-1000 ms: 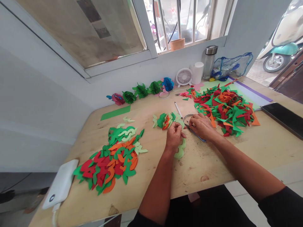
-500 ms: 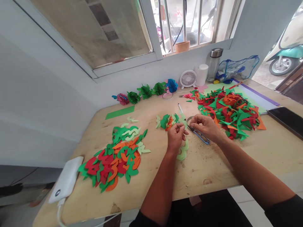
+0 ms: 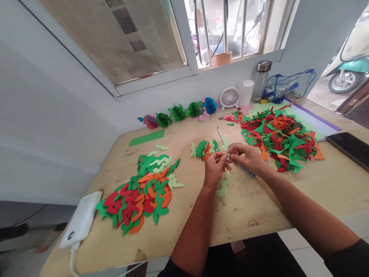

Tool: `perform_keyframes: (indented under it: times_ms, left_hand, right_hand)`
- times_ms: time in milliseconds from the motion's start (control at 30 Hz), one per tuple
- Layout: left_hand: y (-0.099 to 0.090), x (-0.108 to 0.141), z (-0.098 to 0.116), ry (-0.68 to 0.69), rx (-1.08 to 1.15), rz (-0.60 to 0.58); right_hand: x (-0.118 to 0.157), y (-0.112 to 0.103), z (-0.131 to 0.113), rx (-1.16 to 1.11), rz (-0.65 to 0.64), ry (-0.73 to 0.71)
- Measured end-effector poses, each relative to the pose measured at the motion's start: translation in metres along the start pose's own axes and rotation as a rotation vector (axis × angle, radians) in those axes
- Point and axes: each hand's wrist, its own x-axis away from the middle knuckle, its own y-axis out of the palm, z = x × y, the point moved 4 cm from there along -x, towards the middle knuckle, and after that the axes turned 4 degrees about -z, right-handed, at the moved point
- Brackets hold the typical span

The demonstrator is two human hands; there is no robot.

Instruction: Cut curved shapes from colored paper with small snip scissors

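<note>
My left hand [image 3: 215, 166] is closed in a pinch, with a small light green paper piece [image 3: 227, 155] showing at its fingertips. Meeting it from the right, my right hand [image 3: 249, 158] also pinches that piece; the fingers hide most of it. Under my right hand lie blue-handled snips [image 3: 248, 172], their blades covered. A curved pale green paper cutout [image 3: 223, 186] rests on the table just below my left hand. Beyond the left hand sits a small cluster of green, orange and pale cutouts [image 3: 204, 149]. A white pen [image 3: 220, 135] lies past my fingertips.
A heap of curved cutouts [image 3: 144, 192] spreads on the left, and a pile of scraps [image 3: 284, 134] on the right. Paper flowers [image 3: 176, 112] and a small fan [image 3: 230, 97] line the wall. A power bank [image 3: 80, 219] and a phone [image 3: 350, 148] lie near opposite edges.
My right hand has moved left, away from the snips' upper end, and its fingertips now meet those of my left hand at the pale green paper piece.
</note>
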Motion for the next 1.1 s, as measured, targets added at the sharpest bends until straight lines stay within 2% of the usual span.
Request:
perform_keyframes:
  times_ms: [167,300,600,767,1100]
  left_hand:
    - [0.0,-0.002,-0.002,-0.055,0.075,-0.057]
    - [-0.001,-0.002,0.0,-0.064,0.059,-0.055]
    - [-0.005,0.002,0.006,-0.009,-0.05,0.076]
    - [-0.004,0.004,0.008,0.014,-0.098,0.089]
    - [-0.002,0.003,0.006,0.005,-0.086,-0.014]
  right_hand:
    - [0.0,0.0,0.003,-0.012,0.026,0.042]
    - [0.001,-0.001,0.002,-0.01,0.048,0.052]
    - [0.002,-0.001,-0.001,0.038,0.052,0.029]
    - [0.001,0.002,0.004,0.033,0.043,-0.019]
    - [0.002,0.003,0.005,0.031,0.046,0.003]
